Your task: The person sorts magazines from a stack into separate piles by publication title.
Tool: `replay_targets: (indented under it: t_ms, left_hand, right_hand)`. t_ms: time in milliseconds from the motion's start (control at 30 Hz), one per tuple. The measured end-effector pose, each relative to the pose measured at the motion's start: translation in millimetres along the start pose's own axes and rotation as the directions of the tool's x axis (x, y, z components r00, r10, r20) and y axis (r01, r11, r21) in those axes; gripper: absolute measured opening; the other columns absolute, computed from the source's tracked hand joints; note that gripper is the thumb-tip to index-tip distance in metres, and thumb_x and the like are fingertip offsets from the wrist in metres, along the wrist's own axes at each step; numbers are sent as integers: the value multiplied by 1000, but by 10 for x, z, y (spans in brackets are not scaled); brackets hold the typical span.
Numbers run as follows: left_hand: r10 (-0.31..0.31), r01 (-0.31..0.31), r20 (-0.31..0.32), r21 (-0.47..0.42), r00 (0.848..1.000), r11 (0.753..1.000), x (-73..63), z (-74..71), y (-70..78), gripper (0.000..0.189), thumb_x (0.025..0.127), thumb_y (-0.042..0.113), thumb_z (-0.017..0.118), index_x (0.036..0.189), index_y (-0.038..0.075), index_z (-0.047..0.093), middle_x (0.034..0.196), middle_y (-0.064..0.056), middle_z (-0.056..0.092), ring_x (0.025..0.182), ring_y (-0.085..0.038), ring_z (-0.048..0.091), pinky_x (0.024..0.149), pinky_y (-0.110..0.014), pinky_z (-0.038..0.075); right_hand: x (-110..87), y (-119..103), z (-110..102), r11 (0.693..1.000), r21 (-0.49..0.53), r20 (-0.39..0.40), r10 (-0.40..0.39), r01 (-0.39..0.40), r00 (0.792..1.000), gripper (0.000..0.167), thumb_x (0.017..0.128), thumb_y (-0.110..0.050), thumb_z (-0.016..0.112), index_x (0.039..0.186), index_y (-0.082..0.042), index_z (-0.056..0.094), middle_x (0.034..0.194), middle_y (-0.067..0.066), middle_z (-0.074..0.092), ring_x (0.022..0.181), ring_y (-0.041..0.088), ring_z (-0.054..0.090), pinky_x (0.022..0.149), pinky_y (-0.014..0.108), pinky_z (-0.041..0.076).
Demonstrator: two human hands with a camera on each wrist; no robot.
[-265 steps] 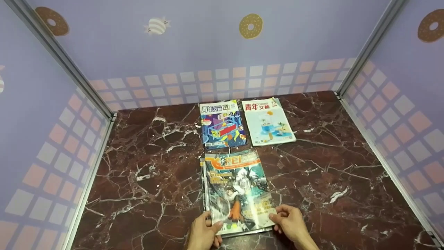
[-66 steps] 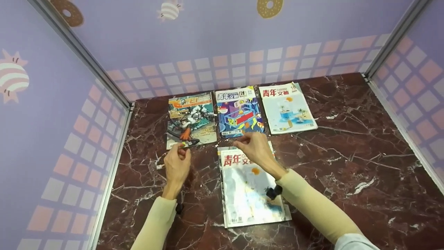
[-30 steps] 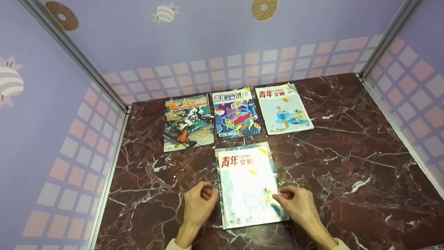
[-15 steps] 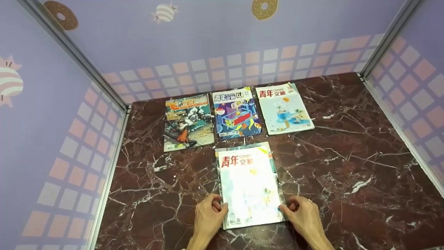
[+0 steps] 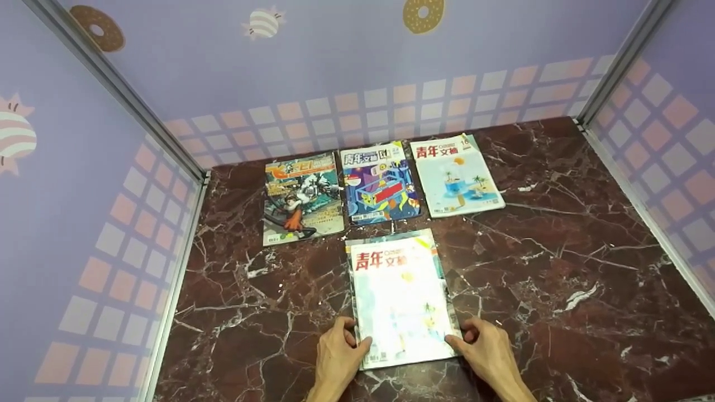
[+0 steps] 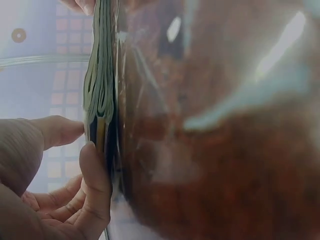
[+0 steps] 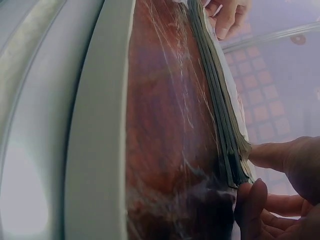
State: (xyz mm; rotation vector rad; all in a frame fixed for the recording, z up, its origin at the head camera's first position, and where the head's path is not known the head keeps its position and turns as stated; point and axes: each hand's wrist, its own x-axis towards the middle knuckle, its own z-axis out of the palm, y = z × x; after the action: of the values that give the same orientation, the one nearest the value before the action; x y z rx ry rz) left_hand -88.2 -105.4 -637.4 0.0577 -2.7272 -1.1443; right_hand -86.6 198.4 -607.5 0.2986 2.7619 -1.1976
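Note:
A pile of magazines lies at the front middle of the table. Its top one is a white magazine [image 5: 399, 312] with a red title, its cover washed out by glare; teal and orange edges of another peek out behind. My left hand [image 5: 338, 352] pinches the lower left edge, thumb on the cover. At the lower right edge my right hand [image 5: 491, 352] does the same. Seen from the side, the pages [image 6: 102, 75] stack several layers thick between the left thumb and index finger. In the right wrist view the right thumb [image 7: 272, 155] presses the cover's edge.
Behind the pile three magazines lie in a row: a comic-style magazine [image 5: 304, 198], a purple-blue magazine [image 5: 382, 190] and a white magazine [image 5: 458, 178] with a beach picture. Lilac wall panels [image 5: 335, 61] enclose the marbled table [image 5: 558, 268] at the back and sides.
The comic-style magazine went from the pile to the back row's left end, baring the white one. Both hands then came back and closed in on the pile's lower edges.

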Motion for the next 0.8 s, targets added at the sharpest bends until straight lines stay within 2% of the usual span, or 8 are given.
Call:
replay_targets:
  t_ms: [167, 300, 467, 633, 800]
  left_hand:
    - [-87, 87, 43, 10, 995, 996, -5, 48, -42, 47, 81, 30, 96, 113, 13, 67, 67, 11, 58, 56, -2, 48, 59, -26, 46]
    - [-130, 126, 66, 63, 989, 990, -26, 100, -90, 38, 78, 35, 97, 95, 21, 66, 66, 15, 55, 57, 2, 46, 61, -23, 47]
    - [-137, 129, 79, 103, 987, 986, -34, 153, -105, 37, 78, 38, 97, 74, 25, 62, 68, 15, 53, 58, 3, 45, 61, -21, 45]
    - [-165, 153, 108, 112, 980, 982, -24, 176, -86, 38, 79, 42, 95, 72, 25, 62, 70, 13, 55, 60, 0, 47, 62, -23, 46]
    - [-179, 164, 106, 132, 978, 977, -46, 151, 53, 40, 79, 41, 96, 72, 23, 61, 70, 8, 57, 61, -7, 54, 62, -28, 49]
  right_hand:
    - [21, 8, 29, 1000, 6, 3, 8, -9, 1000, 35, 85, -38, 95, 95, -9, 77, 74, -3, 68, 64, 10, 56, 62, 26, 45]
    - [28, 6, 39, 1000, -14, 4, -6, 6, 1000, 38, 84, -40, 95, 93, -10, 75, 74, -3, 68, 64, 11, 56, 61, 28, 44]
    - [35, 8, 32, 1000, -28, -4, -5, 5, 1000, 38, 84, -40, 95, 92, -9, 74, 74, -3, 67, 65, 11, 56, 61, 29, 45]
    - [60, 0, 24, 1000, -25, 7, 7, -7, 1000, 34, 87, -36, 93, 91, -9, 74, 73, -2, 67, 63, 12, 55, 61, 30, 45]
    - [65, 0, 17, 1000, -3, 13, -2, 2, 1000, 28, 88, -30, 92, 88, -8, 75, 69, -2, 66, 60, 11, 54, 59, 27, 44]
